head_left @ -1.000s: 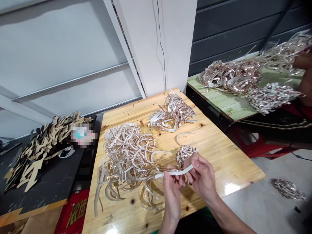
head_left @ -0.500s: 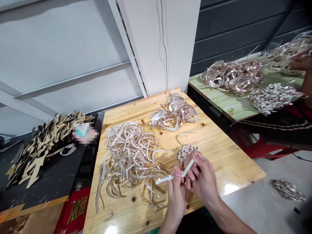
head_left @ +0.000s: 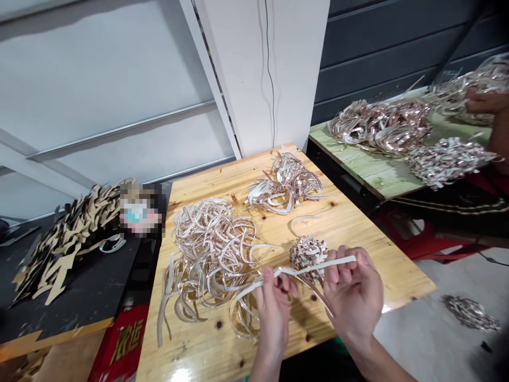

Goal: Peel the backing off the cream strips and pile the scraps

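Between my hands a narrow white strip (head_left: 328, 263) is stretched above the table. My left hand (head_left: 273, 313) is closed, pinching a pale, shiny curved strip near its thumb; part of it bends down to the right. My right hand (head_left: 355, 297), palm turned up, has its fingers closed on the white strip's far end. Behind my right hand lies a small clump of short white and rose-gold curls (head_left: 307, 253), partly covered. Left of my hands spreads a large loose pile of curved, shiny strips (head_left: 212, 244).
A bunch of shiny strips (head_left: 284, 183) lies at the back of the wooden table (head_left: 369, 265). On the left, a black table (head_left: 91, 286) carries tan cut pieces. A co-worker's hand (head_left: 487, 101) is by piles on the green table (head_left: 392, 178). Scraps (head_left: 469, 313) lie on the floor.
My hands have moved apart, the right one going right. The strip, bent between them before, is now drawn out, and a second curved length shows. The co-worker's hand has shifted slightly.
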### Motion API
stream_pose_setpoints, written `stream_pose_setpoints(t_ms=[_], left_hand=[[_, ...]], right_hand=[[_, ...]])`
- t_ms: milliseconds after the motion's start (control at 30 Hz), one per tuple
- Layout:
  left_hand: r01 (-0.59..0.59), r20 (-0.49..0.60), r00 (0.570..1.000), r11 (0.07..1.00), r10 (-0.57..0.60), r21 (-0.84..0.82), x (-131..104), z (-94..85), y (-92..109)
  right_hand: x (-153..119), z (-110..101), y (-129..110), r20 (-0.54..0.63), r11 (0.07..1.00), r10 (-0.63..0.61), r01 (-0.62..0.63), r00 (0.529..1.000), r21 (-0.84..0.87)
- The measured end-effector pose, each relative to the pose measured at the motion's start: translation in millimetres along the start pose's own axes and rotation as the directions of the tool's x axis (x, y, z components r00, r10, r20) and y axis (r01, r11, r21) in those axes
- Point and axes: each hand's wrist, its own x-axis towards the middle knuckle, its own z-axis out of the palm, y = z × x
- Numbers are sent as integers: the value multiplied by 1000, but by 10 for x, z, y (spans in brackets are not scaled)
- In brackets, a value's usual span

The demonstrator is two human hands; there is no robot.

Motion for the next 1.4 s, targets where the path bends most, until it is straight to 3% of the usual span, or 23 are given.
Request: stream_pose_setpoints(t_ms=[133,267,467,667,833,1000,1133,1233,1400], left_hand=[[-227,9,974,974,226,23,62,-28,139],[-320,99,944,946,314,49,28,-44,166],[-373,141,921,926,363,52,-37,-31,153],[-379,157,919,919,360,110,-50,-38,161],[-333,189,938,904,290,267,-26,-84,223],[-256,223,960,853,170,454,-55,-186,232],[-255,259,956,820,135,512,-79,-243,209],[-248,255,957,846,138,471,-79,-241,187],[-227,214,963,917,162,327,-49,-198,90]], right_hand=[[14,-116,64,48,992,17,-10,999,-125],[30,-271,221,228,872,136,-7,964,-490],[-49,-325,239,397,694,367,37,841,-719],[-66,-272,155,523,560,380,260,763,-787],[-81,-256,102,555,485,425,338,716,-807],[-75,-274,78,561,517,455,308,691,-798],[-36,-301,97,532,647,471,135,704,-751],[-18,-301,115,500,721,478,2,722,-693],[-9,-261,133,420,750,547,-202,724,-630]])
